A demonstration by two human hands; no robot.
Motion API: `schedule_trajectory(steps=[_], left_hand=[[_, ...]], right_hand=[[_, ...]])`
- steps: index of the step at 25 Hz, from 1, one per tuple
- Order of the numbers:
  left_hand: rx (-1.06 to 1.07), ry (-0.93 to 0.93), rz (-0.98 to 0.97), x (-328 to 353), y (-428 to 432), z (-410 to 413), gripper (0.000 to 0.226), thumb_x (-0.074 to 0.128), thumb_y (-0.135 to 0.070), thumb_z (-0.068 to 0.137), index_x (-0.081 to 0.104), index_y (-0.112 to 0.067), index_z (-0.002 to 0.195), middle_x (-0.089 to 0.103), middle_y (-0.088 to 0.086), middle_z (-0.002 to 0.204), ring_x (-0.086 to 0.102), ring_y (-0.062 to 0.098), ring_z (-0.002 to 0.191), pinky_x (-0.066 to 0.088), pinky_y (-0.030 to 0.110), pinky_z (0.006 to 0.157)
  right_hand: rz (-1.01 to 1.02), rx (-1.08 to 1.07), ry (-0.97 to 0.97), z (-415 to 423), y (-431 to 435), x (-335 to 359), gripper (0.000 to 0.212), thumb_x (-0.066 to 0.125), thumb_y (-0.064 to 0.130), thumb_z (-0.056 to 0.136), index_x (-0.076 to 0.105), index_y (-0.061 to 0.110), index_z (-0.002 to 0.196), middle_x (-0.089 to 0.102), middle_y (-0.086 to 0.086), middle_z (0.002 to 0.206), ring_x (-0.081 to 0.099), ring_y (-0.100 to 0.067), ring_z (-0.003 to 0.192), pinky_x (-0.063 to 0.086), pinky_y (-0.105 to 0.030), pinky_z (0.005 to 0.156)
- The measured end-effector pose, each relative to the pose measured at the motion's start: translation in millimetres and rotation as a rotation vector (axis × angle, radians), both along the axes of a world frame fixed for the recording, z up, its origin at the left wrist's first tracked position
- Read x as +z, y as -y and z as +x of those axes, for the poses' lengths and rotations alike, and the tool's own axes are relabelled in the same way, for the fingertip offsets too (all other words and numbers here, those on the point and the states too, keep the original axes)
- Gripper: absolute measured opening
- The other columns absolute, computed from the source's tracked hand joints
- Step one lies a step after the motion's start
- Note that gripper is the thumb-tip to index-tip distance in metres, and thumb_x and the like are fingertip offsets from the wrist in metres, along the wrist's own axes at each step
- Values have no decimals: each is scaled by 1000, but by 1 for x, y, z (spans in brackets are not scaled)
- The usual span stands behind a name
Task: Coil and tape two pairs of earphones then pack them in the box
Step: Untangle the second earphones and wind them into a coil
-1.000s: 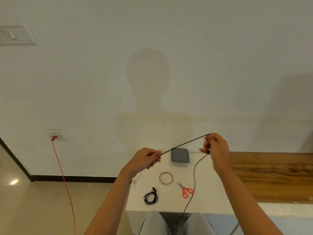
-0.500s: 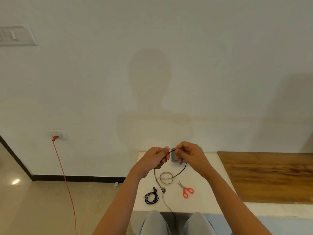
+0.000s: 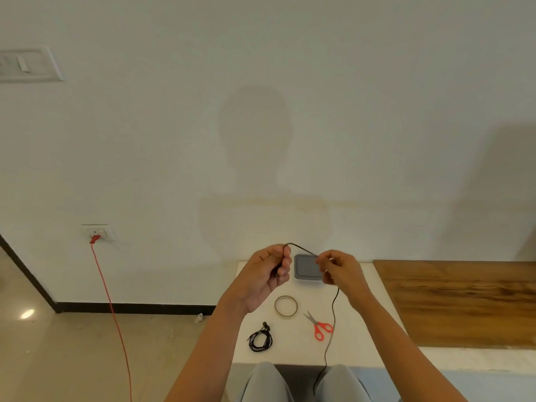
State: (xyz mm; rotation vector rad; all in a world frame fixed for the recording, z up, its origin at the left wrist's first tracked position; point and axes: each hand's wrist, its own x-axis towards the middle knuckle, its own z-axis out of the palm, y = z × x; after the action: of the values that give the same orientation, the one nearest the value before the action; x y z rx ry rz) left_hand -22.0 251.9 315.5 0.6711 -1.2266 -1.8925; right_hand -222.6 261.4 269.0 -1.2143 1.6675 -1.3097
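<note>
A person's left hand point(image 3: 265, 275) and right hand point(image 3: 338, 269) each keep fingers clamped on a black earphone cable point(image 3: 333, 314), a short span stretched between them for winding, its tail hanging toward six o'clock. Half a second ago the hands nearly touched; now they stand apart. A coiled pair point(image 3: 261, 340) lies on the white surface point(image 3: 362, 285), the grey box point(image 3: 306, 266) at twelve o'clock.
</note>
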Motion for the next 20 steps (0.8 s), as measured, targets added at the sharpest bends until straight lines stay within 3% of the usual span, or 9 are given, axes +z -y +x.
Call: schedule_trajectory(steps=[2,4,7,9,11,14,18,20], left_hand=[[120,-145,15,6,5,-9,23,42,-12,100,61,-9,87,61,2,72,55,8,59,50,19,60],[226,-126,-55,3,15,-15,21,44,-10,100,62,-5,93,70,7,84,67,14,74,57,25,73],[358,260,-358,-12,28,-13,19,49,-7,98,68,-5,96,73,7,95,70,19,92,56,31,84],[386,512,-532,-20,31,-9,21,52,-8,95,72,-13,90,73,-4,89,67,3,87,52,20,80],[311,615,-575,-23,27,-6,21,54,-8,93,74,-13,87,72,-10,86,63,-8,79,44,10,73],[99,570,-479,-30,19,0,21,55,-14,95,75,-10,89,74,-2,87,63,-3,76,44,16,72],[-50,335,-236,-29,3,2,25,49,-16,98,69,-1,97,72,17,98,68,27,101,54,47,89],[-82,205,-159,-22,-4,0,24,49,-14,97,67,1,96,71,21,97,65,35,106,54,52,89]], right_hand=[[81,151,-74,17,-11,-8,26,51,6,92,70,16,78,67,-2,69,60,-13,57,55,-27,63],[108,303,-116,36,-27,-11,26,50,9,94,69,17,79,67,2,68,61,-8,57,54,-20,61],[19,319,-45,54,-48,-5,20,57,16,93,71,14,79,68,3,64,61,-8,54,52,-20,58],[-70,259,28,54,-57,5,18,59,13,91,72,10,79,67,-1,62,60,-13,53,52,-22,55],[-153,226,58,48,-59,21,16,60,7,89,71,6,78,65,-4,60,57,-16,50,51,-24,52],[-249,173,65,35,-48,47,15,60,3,87,65,4,73,56,0,55,49,-15,48,43,-24,47],[-259,112,-9,18,-13,64,13,59,10,89,65,10,78,57,9,62,49,-8,57,41,-19,49],[-182,124,-20,15,4,54,14,58,12,90,67,13,80,61,7,68,52,-6,60,42,-17,51]])
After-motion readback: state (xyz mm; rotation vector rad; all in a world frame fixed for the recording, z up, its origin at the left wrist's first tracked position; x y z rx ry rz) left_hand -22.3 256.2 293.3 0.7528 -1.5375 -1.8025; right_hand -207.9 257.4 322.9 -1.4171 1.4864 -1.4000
